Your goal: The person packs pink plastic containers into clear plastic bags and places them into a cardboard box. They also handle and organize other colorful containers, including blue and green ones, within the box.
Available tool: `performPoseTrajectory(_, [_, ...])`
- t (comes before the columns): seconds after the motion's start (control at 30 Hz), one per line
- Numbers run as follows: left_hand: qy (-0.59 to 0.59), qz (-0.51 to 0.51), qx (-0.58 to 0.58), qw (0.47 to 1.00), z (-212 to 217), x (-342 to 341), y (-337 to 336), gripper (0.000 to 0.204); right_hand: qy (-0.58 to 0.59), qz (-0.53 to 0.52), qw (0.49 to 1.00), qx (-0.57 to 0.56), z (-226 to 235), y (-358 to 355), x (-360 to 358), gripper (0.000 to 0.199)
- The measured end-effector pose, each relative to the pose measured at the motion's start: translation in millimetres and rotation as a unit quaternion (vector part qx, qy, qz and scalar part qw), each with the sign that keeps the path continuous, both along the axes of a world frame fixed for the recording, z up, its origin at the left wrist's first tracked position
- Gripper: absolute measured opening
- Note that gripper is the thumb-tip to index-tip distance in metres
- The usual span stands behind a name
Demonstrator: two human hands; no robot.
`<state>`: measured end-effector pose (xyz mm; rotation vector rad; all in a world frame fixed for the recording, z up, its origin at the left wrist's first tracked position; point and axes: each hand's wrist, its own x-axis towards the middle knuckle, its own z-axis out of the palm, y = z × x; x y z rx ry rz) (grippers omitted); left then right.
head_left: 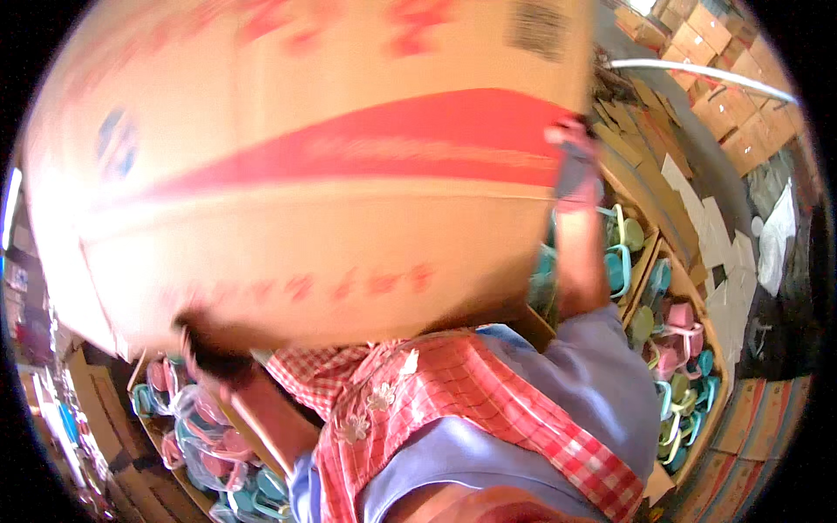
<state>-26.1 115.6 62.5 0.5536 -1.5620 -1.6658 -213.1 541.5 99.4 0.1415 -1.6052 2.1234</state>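
Note:
A large brown cardboard box [375, 227] with a red curved band and red print fills the upper left and middle, tilted and close to my chest. My right hand [575, 170], in a greyish glove with pinkish fingers showing, grips its right edge. Low on the left, my left hand [214, 353], in a dark glove, holds the bottom edge; its fingers are partly lost in shadow and blur. The box hides whatever lies behind it.
Open cartons of pink, teal and green plastic items with handles stand at my right [676, 349] and lower left [209, 427]. Flattened cardboard [645, 148] lies beyond the right ones. Stacked boxes [732, 105] rise at far right, near a white curved bar [697, 71].

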Motion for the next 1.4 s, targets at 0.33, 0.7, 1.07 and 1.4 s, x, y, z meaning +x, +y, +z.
performPoseTrajectory(0.33, [-0.108,-0.649,-0.128,0.742,-138.6,-158.0,155.0,0.031,-0.271,-0.342,0.810,0.391,-113.9,319.6,123.9,0.047])
performPoseTrajectory(0.7, [0.207,-0.104,-0.465,0.855,37.4,4.6,12.3,0.028,-0.335,-0.282,0.693,0.573,-93.4,342.3,28.2,0.052])
performPoseTrajectory(1.07, [0.022,0.024,-0.671,0.741,61.2,176.9,21.9,0.029,0.118,0.320,0.731,0.592,-86.8,-209.1,-132.1,0.041])
performPoseTrajectory(1.4, [-0.073,0.152,-0.631,0.757,70.6,220.4,54.6,0.026,0.351,0.689,0.459,0.439,-103.3,-468.9,134.3,0.044])
